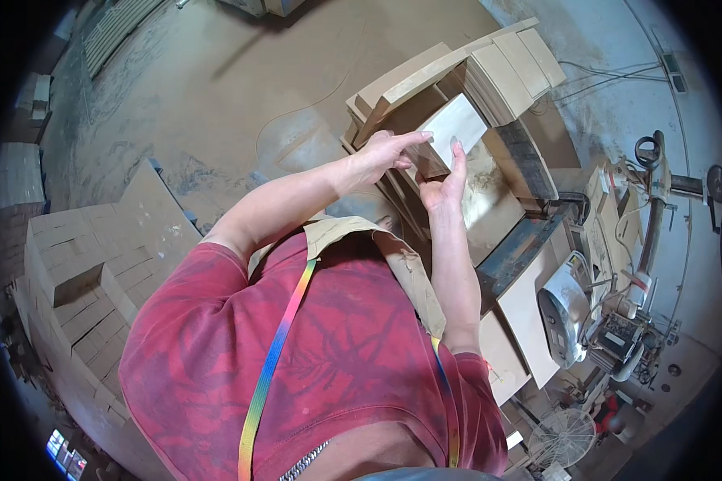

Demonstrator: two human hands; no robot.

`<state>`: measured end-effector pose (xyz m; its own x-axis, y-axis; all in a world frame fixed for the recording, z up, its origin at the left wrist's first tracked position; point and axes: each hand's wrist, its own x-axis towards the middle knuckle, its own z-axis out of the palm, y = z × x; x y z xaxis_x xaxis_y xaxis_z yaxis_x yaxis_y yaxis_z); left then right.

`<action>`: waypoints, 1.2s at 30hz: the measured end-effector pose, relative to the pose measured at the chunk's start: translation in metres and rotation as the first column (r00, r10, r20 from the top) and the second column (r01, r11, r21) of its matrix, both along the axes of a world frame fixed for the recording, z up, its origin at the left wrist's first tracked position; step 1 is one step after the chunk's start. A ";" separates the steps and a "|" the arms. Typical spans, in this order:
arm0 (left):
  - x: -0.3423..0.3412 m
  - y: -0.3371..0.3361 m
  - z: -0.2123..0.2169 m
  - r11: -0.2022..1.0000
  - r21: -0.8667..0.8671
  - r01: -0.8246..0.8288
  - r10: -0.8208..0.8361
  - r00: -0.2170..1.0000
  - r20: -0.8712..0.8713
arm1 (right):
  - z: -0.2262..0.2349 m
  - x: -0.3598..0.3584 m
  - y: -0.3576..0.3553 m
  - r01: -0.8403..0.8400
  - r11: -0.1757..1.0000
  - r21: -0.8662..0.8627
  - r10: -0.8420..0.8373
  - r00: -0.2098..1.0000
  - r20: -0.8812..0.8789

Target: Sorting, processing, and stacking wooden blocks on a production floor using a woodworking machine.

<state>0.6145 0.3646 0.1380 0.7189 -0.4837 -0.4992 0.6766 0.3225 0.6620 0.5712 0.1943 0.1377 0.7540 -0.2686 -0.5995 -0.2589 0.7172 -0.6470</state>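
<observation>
Just ahead of my chest I hold a wooden block (460, 128), tilted, its broad top face pale and its near side brown. My right hand (445, 186) grips the near end from below, with the thumb up along the pale face. At the left edge, my left hand (387, 152) has its index finger stretched along the top and its other fingers curled at the brown side. Below the block is a worktable (489, 196) with a worn, shiny surface, framed by wooden boards. The underside of the block is hidden.
Stacked flat boards (515, 76) stand at the table's far side. To the right are a machine with a motor (618, 337), a grey-white housing (564, 309) and a round fan (561, 437). Piled wooden blocks (96, 297) fill the left. Dust covers the floor (217, 96).
</observation>
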 end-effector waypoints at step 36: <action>0.004 0.060 0.045 0.948 -0.017 -0.318 0.317 0.948 -0.032 | 0.030 0.058 0.061 -0.458 0.658 -0.598 0.408 0.884 -0.229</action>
